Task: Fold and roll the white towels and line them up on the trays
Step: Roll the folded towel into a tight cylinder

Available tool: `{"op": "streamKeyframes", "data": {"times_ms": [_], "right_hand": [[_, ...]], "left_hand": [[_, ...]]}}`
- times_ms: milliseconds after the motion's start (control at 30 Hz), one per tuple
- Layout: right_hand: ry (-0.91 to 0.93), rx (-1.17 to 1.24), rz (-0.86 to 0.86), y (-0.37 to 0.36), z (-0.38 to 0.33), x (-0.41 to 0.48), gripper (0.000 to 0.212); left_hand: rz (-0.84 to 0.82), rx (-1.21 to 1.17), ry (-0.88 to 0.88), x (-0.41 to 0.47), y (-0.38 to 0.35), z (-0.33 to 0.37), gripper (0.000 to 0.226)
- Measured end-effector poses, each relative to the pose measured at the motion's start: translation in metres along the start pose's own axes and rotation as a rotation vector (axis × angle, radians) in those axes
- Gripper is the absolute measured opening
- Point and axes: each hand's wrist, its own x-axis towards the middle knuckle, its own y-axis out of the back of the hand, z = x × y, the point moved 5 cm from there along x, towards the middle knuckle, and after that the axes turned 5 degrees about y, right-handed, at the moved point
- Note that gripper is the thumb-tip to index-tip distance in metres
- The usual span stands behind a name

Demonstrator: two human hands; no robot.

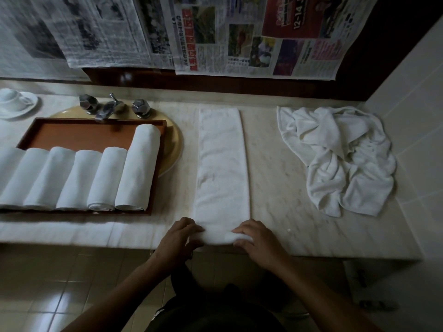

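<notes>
both hands curl round the near end of a folded white towel strip (221, 164) on the marble counter (271, 168), left hand (178, 237) and right hand (255, 240) gripping its first roll. six rolled towels (96, 178) lie side by side on the brown tray (72, 135); a crumpled towel pile (340, 159) sits well right.

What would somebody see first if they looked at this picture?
Probably the row of rolled towels lying side by side on the brown tray at the left of the counter. Next, the long folded towel stretched out in the middle, with the left hand and right hand curling its near end into a roll. A crumpled heap of towels sits at the right.
</notes>
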Motion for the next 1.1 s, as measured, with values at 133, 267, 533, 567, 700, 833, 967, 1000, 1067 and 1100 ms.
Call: {"op": "streamKeyframes", "data": {"times_ms": [133, 267, 533, 567, 700, 833, 967, 1000, 1067, 1100], "right_hand": [[-0.04, -0.064, 0.045, 0.003, 0.0, 0.006, 0.036], [-0.088, -0.177, 0.125, 0.008, -0.007, 0.014, 0.037], [0.074, -0.486, 0.258, -0.032, -0.055, -0.015, 0.058], [0.052, -0.49, 0.22, -0.036, -0.052, -0.015, 0.063], [0.053, -0.489, 0.095, -0.041, -0.043, -0.008, 0.068], [0.064, -0.485, 0.039, -0.037, -0.035, 0.001, 0.068], [0.05, -0.503, -0.002, -0.031, -0.029, 0.015, 0.067], [0.044, -0.51, -0.001, -0.029, -0.027, 0.02, 0.066], [0.02, -0.511, -0.023, -0.026, -0.025, 0.028, 0.068], [0.011, -0.507, -0.043, -0.023, -0.025, 0.031, 0.07]], "left_hand": [[-0.003, -0.057, 0.1, 0.007, 0.004, 0.0, 0.028], [-0.002, -0.182, 0.259, 0.019, 0.012, 0.004, 0.033], [0.061, -0.211, 0.368, 0.027, 0.006, 0.008, 0.013], [0.086, -0.208, 0.379, 0.024, 0.005, 0.01, 0.016], [0.262, 0.145, 0.11, 0.009, -0.005, 0.028, 0.045], [0.143, 0.457, -0.109, 0.008, -0.038, 0.041, 0.078], [0.053, 0.533, -0.123, 0.024, -0.041, 0.028, 0.087], [0.039, 0.526, -0.125, 0.03, -0.038, 0.026, 0.086], [-0.013, 0.51, -0.126, 0.04, -0.032, 0.022, 0.082], [-0.035, 0.498, -0.13, 0.044, -0.029, 0.021, 0.078]]}}
